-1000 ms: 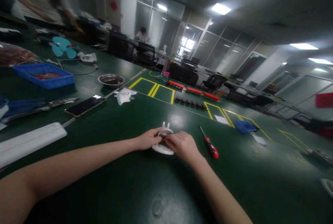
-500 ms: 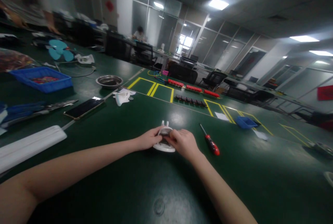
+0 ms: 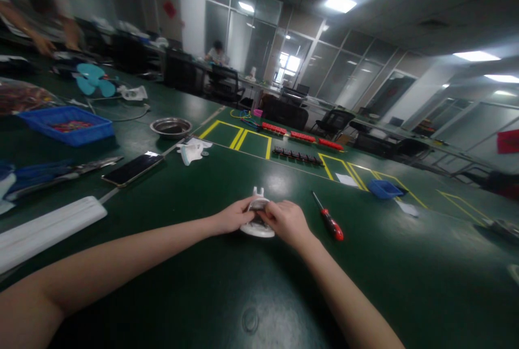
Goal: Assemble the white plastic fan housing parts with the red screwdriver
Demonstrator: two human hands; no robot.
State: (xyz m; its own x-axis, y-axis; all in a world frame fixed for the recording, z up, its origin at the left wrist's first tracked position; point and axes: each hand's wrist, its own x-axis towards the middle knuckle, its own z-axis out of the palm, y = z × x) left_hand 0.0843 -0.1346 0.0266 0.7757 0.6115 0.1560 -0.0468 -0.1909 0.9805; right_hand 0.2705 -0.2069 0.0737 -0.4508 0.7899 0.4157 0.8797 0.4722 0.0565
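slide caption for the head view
Left hand and right hand hold a white two-pronged part near a screwdriver.

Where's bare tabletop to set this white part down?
Bare green tabletop lies right of the screwdriver, on the near side of the blue bin, and between the phone and left hand. It's crowded along the left: white bar, blue tray, steel bowl, fan blades.

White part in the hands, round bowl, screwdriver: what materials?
White part: probably plastic; smooth, slightly glossy, evenly white.
Bowl: likely stainless steel, shiny; grey with bright reflections.
Screwdriver: slim grey shaft, likely steel; red-and-black handle, plastic or rubber, can't tell which.
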